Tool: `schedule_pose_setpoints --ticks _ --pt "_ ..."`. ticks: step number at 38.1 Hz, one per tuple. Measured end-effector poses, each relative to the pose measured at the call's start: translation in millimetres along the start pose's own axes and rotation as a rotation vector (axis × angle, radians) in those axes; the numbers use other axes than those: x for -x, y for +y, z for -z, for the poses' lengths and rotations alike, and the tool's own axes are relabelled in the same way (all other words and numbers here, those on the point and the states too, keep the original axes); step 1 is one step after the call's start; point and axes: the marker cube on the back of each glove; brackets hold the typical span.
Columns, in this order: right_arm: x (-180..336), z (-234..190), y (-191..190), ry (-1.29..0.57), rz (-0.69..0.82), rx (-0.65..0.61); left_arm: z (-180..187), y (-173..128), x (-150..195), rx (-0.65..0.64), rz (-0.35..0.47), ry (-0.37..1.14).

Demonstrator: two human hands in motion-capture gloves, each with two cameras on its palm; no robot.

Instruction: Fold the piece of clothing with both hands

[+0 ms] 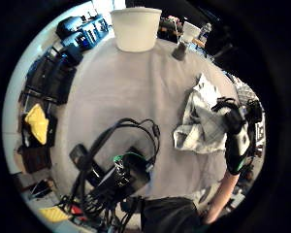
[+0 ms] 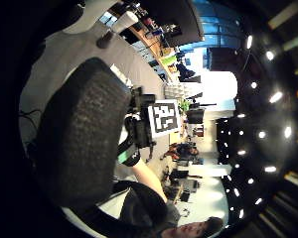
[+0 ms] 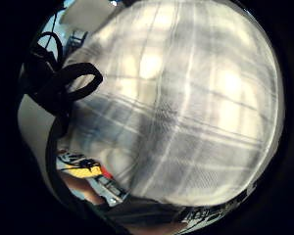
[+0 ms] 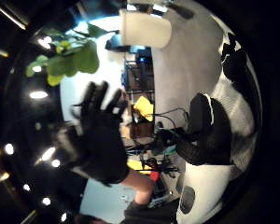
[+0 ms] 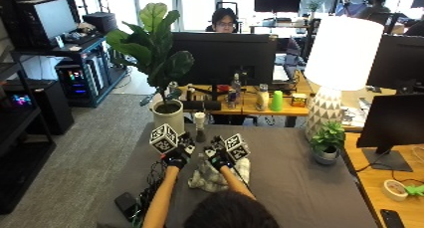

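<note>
A crumpled white and grey plaid garment (image 5: 213,178) lies bunched on the grey table (image 5: 298,178) in front of me. My right hand (image 5: 218,161) sits on its upper edge with fingers curled into the cloth; the left little finger side palm view shows this right hand (image 1: 235,136) at the side of the garment (image 1: 201,121). The plaid cloth (image 3: 186,107) fills the right little finger side palm view. My left hand (image 5: 176,158) hovers beside the garment, off the cloth. Its fingers are spread, as the left hand (image 4: 100,135) shows in the right thumb side palm view.
A white plant pot (image 5: 167,119) and a small white cup (image 5: 199,120) stand at the table's far edge. A lamp (image 5: 331,108) and small potted plant (image 5: 326,146) are at the right. Black cables and a device (image 1: 121,167) lie near the left front.
</note>
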Motion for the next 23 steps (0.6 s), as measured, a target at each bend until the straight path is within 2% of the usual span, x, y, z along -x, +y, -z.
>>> schedule_pose_setpoints --ticks 5,9,12,15,23 --pt "13.4 46.6 9.3 -0.103 -0.022 -0.016 -8.7 0.5 -6.4 0.012 -0.006 0.008" --pt "15.6 80.0 14.6 -0.12 0.029 -0.082 -13.5 4.1 -15.4 0.016 -0.021 -0.003" --pt "7.8 109.3 20.6 -0.069 0.029 -0.138 -12.2 10.7 -26.4 0.014 -0.035 -0.035" --pt "-3.8 143.5 29.4 -0.007 0.047 -0.186 -21.1 4.5 -31.3 0.04 -0.05 -0.056" --pt "-34.1 185.0 33.3 0.097 -0.005 -0.263 -29.6 0.0 -43.2 0.073 -0.076 -0.069"
